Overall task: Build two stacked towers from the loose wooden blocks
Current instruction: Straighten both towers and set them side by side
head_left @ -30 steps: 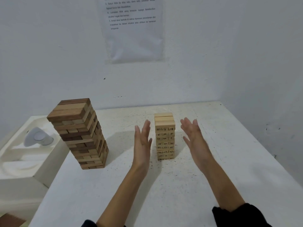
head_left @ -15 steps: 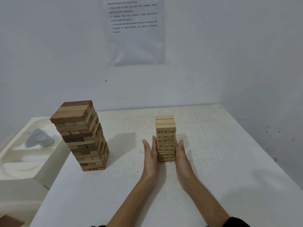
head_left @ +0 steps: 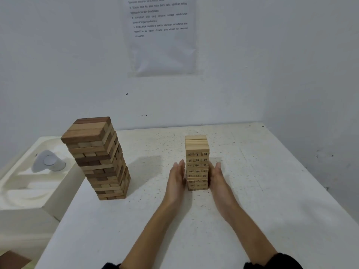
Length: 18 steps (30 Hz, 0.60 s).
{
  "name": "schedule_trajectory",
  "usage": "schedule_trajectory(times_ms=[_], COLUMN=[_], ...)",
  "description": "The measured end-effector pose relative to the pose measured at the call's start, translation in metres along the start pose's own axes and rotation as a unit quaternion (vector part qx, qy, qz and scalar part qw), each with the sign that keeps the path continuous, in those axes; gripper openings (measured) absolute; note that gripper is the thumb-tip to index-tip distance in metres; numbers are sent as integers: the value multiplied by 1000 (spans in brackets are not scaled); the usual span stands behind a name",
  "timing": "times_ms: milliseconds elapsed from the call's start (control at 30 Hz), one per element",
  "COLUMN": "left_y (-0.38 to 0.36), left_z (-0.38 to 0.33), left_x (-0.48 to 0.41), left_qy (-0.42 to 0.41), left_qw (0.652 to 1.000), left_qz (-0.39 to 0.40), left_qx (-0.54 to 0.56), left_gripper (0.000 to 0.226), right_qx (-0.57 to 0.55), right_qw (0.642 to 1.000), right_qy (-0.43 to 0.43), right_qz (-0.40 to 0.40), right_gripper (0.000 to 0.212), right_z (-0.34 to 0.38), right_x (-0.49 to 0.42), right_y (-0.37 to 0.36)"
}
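Now: small numbered tower (head_left: 197, 152) upright near middle of table (head_left: 272, 191), pale blocks, printed numbers on front. Left hand (head_left: 175, 179) flat, fingers straight, just beside tower's left face; contact unclear. Right hand (head_left: 217, 177) flat, fingers straight, against lower right face. Neither hand grasps anything. Larger two-tone tower (head_left: 97, 158) stands well apart to left, near table edge. Printed sheet (head_left: 161, 45) on wall behind.

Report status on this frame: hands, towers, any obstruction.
Left hand and right hand open, flat, flanking lower half of small numbered tower. Large tower stands apart to its left. Nothing in the way.
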<state>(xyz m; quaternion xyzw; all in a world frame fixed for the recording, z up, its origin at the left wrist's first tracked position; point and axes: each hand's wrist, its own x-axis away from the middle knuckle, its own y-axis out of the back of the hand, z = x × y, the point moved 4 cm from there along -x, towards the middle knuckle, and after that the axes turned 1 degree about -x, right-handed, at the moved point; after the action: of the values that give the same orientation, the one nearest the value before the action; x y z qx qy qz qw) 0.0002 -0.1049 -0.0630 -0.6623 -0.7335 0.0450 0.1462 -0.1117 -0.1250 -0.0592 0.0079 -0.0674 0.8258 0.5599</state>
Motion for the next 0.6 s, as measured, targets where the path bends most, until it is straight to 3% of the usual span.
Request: schedule_trajectory(times_ms=[133, 267, 367, 467, 600], left_y=[38, 49, 46, 44, 40], left_z=[-19, -22, -20, -21, -21], left_x=[-4, 0, 2, 2, -2], left_qy=[2, -49, -75, -93, -107], left_qw=[995, 971, 949, 949, 956], left_qz=[-6, 33, 63, 52, 20], left_qx=[-103, -232, -301, -297, -273], left_gripper=[42, 42, 59, 80, 83], right_qx=[56, 132, 199, 238, 262], right_qw=[998, 990, 977, 967, 961], right_qy=[28, 36, 52, 69, 77], right_qz=[-13, 41, 64, 65, 50], right_gripper=[64, 56, 71, 81, 68], right_z=[10, 17, 15, 10, 9], right_x=[-5, -8, -8, -9, -11], right_y=[33, 52, 55, 51, 45])
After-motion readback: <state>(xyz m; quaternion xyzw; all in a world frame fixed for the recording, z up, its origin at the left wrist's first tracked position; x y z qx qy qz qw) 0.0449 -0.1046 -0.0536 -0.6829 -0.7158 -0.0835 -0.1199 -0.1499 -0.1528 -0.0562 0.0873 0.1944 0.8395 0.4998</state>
